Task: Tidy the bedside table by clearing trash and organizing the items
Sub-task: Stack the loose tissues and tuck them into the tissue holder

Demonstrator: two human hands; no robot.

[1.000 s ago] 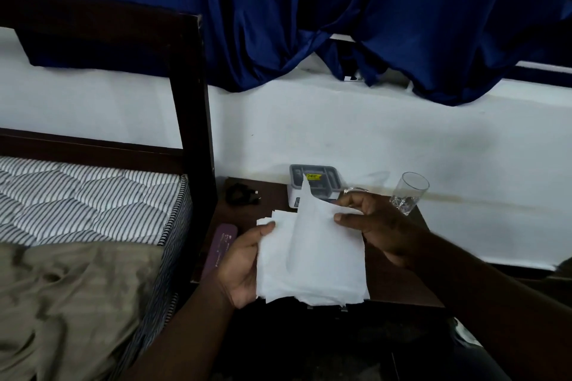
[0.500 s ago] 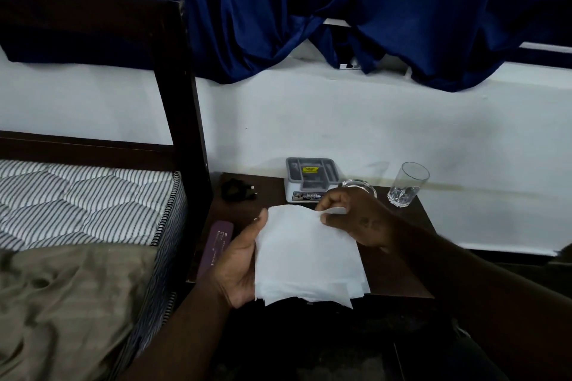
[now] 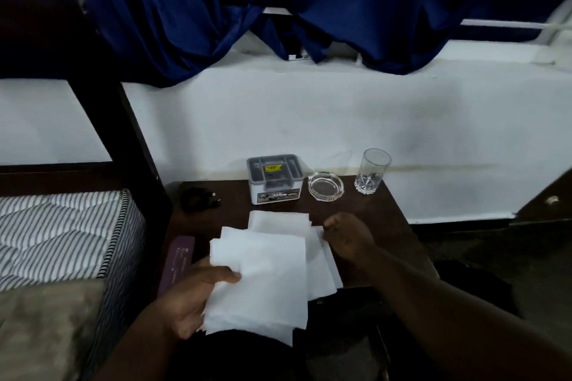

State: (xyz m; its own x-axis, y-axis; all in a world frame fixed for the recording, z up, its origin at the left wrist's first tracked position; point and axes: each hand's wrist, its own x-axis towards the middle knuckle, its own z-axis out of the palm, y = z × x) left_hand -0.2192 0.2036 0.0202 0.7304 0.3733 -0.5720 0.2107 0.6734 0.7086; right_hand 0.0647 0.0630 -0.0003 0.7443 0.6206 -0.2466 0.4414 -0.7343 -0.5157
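left hand (image 3: 192, 297) grips white tissues (image 3: 263, 275); right hand (image 3: 348, 237) touches their edge

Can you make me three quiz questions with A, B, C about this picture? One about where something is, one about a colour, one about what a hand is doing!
1. Where does the drinking glass stand?
A. At the table's back right corner
B. On the bed
C. Inside the ashtray

2. What colour is the curtain?
A. Red
B. Dark blue
C. Yellow

3. What is the left hand doing?
A. Lifting the glass
B. Resting flat on the mattress
C. Gripping white tissue sheets

Answers:
1 A: the glass is at the far right, beside the glass ashtray and near the wall.
2 B: deep blue cloth hangs above the table.
3 C: its thumb presses on the white tissue sheets, whose other edge the right hand touches.
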